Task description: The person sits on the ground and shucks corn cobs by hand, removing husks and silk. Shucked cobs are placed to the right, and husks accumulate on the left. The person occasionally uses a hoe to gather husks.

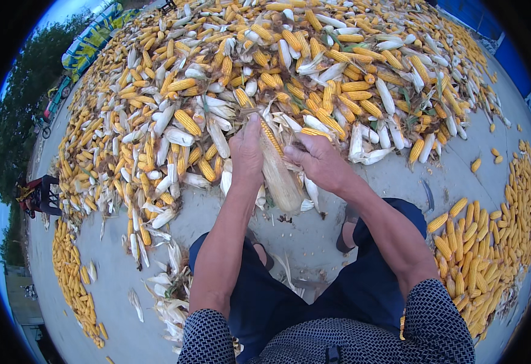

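Observation:
Between my hands, in front of my knees, is a corn cob (271, 140) with part of its yellow kernels bare. A pale dry husk (281, 184) still covers its lower part and hangs toward the ground. My left hand (248, 152) is closed around the cob's left side, thumb on its upper end. My right hand (323, 163) pinches husk leaves and brown silk at the cob's right side. Just beyond both hands rises a large heap of corn (229, 63), a mix of bare yellow cobs and cobs in pale husks.
Husked cobs are piled at my right (475, 259) and in a strip at far left (72, 282). Loose husks (172, 291) lie beside my left leg. A curved blade (428, 195) rests on the concrete ground (306, 245) near my right knee. Another person (40, 195) is at far left.

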`<action>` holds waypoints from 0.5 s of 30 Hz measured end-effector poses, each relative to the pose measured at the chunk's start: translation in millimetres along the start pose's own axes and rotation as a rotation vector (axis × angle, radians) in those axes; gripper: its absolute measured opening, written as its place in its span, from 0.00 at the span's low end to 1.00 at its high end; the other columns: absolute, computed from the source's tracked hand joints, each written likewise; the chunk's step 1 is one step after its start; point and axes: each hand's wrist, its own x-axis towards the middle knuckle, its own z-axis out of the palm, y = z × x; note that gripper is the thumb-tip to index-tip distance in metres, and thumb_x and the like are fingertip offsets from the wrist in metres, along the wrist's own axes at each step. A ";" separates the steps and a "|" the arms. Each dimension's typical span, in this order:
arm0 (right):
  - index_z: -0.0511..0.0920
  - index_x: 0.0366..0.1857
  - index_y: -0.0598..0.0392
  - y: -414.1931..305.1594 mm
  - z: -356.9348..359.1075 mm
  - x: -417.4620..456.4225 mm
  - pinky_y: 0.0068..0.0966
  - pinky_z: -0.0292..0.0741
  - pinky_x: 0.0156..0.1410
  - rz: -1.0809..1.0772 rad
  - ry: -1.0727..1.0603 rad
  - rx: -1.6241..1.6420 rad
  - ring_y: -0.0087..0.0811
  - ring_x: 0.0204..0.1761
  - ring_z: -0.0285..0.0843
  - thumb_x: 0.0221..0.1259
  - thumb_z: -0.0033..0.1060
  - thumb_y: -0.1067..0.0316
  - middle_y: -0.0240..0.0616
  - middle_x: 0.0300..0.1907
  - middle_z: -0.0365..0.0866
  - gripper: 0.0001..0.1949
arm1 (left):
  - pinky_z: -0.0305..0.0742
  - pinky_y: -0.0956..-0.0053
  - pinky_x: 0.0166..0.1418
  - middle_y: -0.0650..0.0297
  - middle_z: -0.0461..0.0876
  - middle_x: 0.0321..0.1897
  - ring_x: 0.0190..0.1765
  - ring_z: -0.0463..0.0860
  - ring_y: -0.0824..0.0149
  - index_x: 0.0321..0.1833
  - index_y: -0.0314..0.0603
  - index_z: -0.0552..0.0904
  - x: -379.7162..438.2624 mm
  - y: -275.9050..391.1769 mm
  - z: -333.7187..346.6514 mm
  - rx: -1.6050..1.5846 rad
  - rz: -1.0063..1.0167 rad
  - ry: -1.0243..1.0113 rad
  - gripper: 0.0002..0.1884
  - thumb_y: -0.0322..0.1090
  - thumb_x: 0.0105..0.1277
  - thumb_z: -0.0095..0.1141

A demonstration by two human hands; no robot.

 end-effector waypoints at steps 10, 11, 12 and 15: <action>0.76 0.41 0.61 -3.2 8.2 -43.0 0.49 0.73 0.39 -0.203 -0.301 -0.236 0.62 0.32 0.79 0.84 0.62 0.61 0.58 0.26 0.76 0.13 | 0.88 0.60 0.40 0.56 0.89 0.39 0.36 0.90 0.59 0.56 0.38 0.85 35.6 29.4 -50.4 -0.090 0.023 0.249 0.26 0.59 0.82 0.61; 0.76 0.42 0.61 -6.5 5.8 -49.5 0.50 0.73 0.40 -0.157 -0.344 -0.221 0.64 0.33 0.79 0.84 0.62 0.62 0.59 0.26 0.76 0.13 | 0.88 0.60 0.42 0.56 0.89 0.41 0.38 0.90 0.59 0.58 0.39 0.85 39.2 33.3 -54.5 -0.143 0.041 0.259 0.25 0.59 0.83 0.60; 0.76 0.43 0.61 -9.0 3.3 -55.3 0.51 0.73 0.41 -0.112 -0.386 -0.205 0.65 0.34 0.79 0.84 0.62 0.62 0.59 0.27 0.76 0.12 | 0.87 0.60 0.44 0.57 0.89 0.44 0.41 0.90 0.59 0.60 0.39 0.84 43.5 39.0 -59.9 -0.195 0.059 0.270 0.25 0.58 0.84 0.59; 0.77 0.44 0.63 -8.4 -0.3 -73.3 0.57 0.75 0.46 -0.048 -0.515 -0.299 0.67 0.39 0.82 0.81 0.65 0.61 0.61 0.33 0.82 0.14 | 0.87 0.56 0.53 0.54 0.88 0.54 0.50 0.89 0.56 0.68 0.41 0.82 56.2 57.1 -88.6 -0.335 0.130 0.283 0.26 0.58 0.87 0.52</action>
